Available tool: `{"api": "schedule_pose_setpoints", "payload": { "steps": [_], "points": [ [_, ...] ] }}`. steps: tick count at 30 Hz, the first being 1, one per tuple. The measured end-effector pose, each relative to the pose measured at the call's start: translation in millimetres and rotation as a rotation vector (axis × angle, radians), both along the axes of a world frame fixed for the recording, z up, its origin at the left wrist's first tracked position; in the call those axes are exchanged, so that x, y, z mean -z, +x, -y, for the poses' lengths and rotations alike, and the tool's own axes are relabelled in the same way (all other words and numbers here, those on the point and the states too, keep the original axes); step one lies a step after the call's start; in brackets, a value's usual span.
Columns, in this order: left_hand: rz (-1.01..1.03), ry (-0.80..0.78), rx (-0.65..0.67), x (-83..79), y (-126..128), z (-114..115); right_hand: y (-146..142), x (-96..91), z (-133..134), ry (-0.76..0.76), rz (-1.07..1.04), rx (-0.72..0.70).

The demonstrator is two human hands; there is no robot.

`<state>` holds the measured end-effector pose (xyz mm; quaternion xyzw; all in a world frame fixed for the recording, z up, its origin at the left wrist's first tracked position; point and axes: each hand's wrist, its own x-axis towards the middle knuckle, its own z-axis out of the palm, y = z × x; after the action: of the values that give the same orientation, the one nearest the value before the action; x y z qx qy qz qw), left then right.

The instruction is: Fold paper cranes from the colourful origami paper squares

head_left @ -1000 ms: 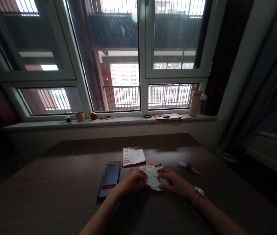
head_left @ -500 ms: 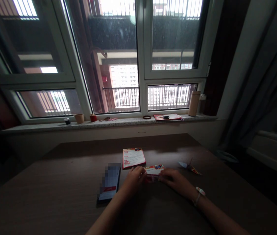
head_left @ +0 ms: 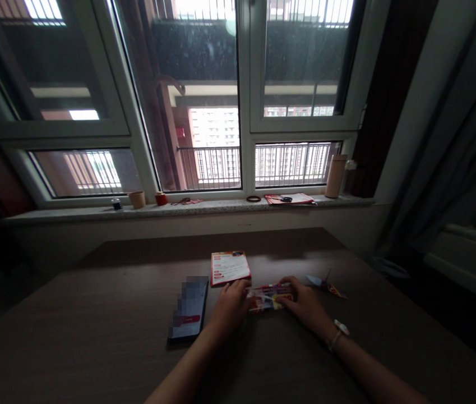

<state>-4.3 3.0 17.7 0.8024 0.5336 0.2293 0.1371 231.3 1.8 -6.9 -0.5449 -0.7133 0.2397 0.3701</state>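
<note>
A folded sheet of printed paper (head_left: 263,297), red, purple and yellow, lies on the table between my hands. At its left end is my left hand (head_left: 231,303), with the fingers bent over the edge and the fingertips partly hidden. My right hand (head_left: 304,300) grips the opposite end, thumb on the printed face and fingers curled along the far edge. Just beyond my left hand lies a stack of printed sheets (head_left: 230,267), white with red borders. Left of that hand rests a phone (head_left: 191,314) with its screen lit and partly blurred out.
A small folded paper piece (head_left: 331,288) with pointed ends sits on the brown table (head_left: 95,314), right of my right hand. Along the windowsill (head_left: 216,206) stand a paper cup (head_left: 137,200), a red spool (head_left: 161,198), scissors (head_left: 285,198) on papers, and a tan bottle (head_left: 336,176).
The paper between my hands now shows a colourful printed face where a white panel showed before. My right hand has shifted slightly, its fingers now reaching over the far edge.
</note>
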Motion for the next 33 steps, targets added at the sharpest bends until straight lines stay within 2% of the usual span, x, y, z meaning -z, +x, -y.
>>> {"api": "schedule_pose_setpoints", "payload": {
  "steps": [3,6,9,14,18,28,33],
  "points": [
    [-0.029,0.006,0.08,6.0,0,0,-2,-0.7,2,0.064,0.029,0.034],
    [-0.071,-0.01,0.091,14.1,-1,-1,-5,3.2,3,0.142,0.039,0.016],
    [-0.079,0.008,0.082,17.7,0,0,-8,6.4,3,0.156,0.082,-0.01],
    [-0.133,0.052,0.045,13.8,1,3,-5,-0.5,7,0.146,0.16,-0.01],
    [-0.167,0.014,0.03,9.5,0,4,2,-7.1,8,0.11,0.16,-0.045],
    [-0.186,-0.002,0.001,6.4,-1,5,2,-6.3,6,0.067,0.246,0.04],
    [-0.176,0.021,0.0,7.2,-1,4,4,-3.3,5,0.059,0.267,0.011]
  ]
}}
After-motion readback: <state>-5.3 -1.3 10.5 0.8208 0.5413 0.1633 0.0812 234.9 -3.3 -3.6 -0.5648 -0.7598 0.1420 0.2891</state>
